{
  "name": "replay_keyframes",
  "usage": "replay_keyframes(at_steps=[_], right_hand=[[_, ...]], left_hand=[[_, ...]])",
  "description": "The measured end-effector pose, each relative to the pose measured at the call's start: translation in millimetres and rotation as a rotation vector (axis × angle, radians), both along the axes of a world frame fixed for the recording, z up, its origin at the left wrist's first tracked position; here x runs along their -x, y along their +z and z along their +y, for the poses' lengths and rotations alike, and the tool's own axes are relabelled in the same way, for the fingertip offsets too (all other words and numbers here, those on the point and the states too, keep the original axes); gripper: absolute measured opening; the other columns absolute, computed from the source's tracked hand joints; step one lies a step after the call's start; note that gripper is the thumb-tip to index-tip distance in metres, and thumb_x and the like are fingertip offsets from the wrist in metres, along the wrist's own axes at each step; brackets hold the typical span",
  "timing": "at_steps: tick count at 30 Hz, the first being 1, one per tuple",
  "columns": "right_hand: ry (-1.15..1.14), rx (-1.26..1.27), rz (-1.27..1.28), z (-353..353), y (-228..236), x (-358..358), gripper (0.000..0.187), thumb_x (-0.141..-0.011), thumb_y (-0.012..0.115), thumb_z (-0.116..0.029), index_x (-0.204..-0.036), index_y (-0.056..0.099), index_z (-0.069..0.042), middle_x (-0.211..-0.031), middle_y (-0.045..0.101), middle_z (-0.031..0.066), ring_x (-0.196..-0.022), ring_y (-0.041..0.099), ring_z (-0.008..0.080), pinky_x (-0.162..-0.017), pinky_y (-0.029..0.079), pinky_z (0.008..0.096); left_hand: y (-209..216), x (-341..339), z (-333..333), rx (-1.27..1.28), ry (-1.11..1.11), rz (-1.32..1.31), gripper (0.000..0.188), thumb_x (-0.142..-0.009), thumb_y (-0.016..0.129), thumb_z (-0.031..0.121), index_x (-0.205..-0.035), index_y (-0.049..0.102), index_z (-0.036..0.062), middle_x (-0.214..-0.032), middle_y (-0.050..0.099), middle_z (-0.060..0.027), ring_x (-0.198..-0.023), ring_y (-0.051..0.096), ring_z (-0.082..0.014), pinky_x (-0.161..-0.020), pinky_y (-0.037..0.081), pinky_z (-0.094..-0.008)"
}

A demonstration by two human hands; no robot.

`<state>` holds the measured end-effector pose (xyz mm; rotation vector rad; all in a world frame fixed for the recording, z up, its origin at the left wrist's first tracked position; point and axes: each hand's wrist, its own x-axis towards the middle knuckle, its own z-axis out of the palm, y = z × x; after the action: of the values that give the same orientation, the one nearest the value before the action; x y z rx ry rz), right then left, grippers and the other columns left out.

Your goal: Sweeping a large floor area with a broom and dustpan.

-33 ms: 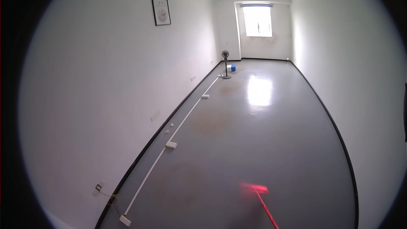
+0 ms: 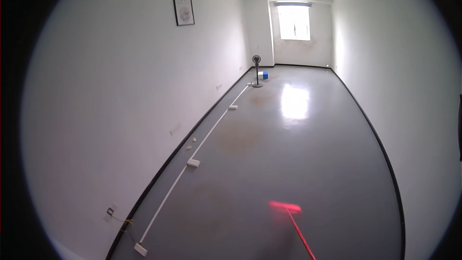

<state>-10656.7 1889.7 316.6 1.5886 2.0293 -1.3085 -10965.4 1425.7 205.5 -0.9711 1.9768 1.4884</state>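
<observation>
Head view shows a red broom (image 2: 301,237) reaching up from the lower edge, right of centre, its handle slanting leftward to a wide head (image 2: 285,207) that appears to be down on the grey floor (image 2: 337,163); the bristle end is blurred. My grip lies outside the frame, so I cannot tell whether it is spread or pressed together, nor which hand has the handle. Left of the broom and well apart from it, a white strip (image 2: 166,200) runs along the floor near the left wall (image 2: 110,91), with a white block (image 2: 140,249) at its near end and another (image 2: 193,163) farther along. Thin wires (image 2: 129,222) trail from a wall socket (image 2: 110,211) beside that near end. Toward the far end stand a black fan (image 2: 256,60) and, just beside it, a blue-and-white box (image 2: 265,75). A bright window (image 2: 294,22) is set in the far wall.
</observation>
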Motion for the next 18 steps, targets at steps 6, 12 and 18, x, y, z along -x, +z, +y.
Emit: replay_keyframes(at_steps=[6,12,18], right_hand=[[0.241,-0.303,0.195,109.1,-25.9,140.8,0.031,-0.063,0.057,-0.028,-0.066,0.056,0.003,-0.050,0.050,0.0111,-0.043,0.051,0.0233,-0.041,0.040,0.0341],[0.035,-0.011,0.105,244.2,12.2,393.3,0.027,-0.067,0.059,-0.023,-0.075,0.055,0.003,-0.057,0.050,0.0040,-0.046,0.049,0.0127,-0.043,0.041,0.0267],[-0.128,-0.032,0.269,328.6,35.4,590.3,0.031,-0.064,0.059,-0.022,-0.078,0.056,0.005,-0.054,0.051,0.0056,-0.045,0.051,0.0148,-0.041,0.043,0.0271]], left_hand=[[-18.6,50.7,-21.4,0.166,-0.030,-0.392,0.016,-0.078,0.043,0.022,-0.080,0.047,0.0060,-0.067,0.052,-0.0109,-0.056,0.050,-0.0192,-0.044,0.040,-0.0344],[-53.2,201.6,37.1,0.191,-0.058,-0.442,0.020,-0.076,0.043,0.018,-0.091,0.044,0.0051,-0.072,0.052,-0.0109,-0.057,0.051,-0.0184,-0.045,0.042,-0.0331],[-78.1,478.6,150.6,0.220,-0.275,-0.274,0.029,-0.074,0.043,0.014,-0.102,0.041,0.0042,-0.076,0.052,-0.0109,-0.057,0.052,-0.0176,-0.046,0.043,-0.0317]])
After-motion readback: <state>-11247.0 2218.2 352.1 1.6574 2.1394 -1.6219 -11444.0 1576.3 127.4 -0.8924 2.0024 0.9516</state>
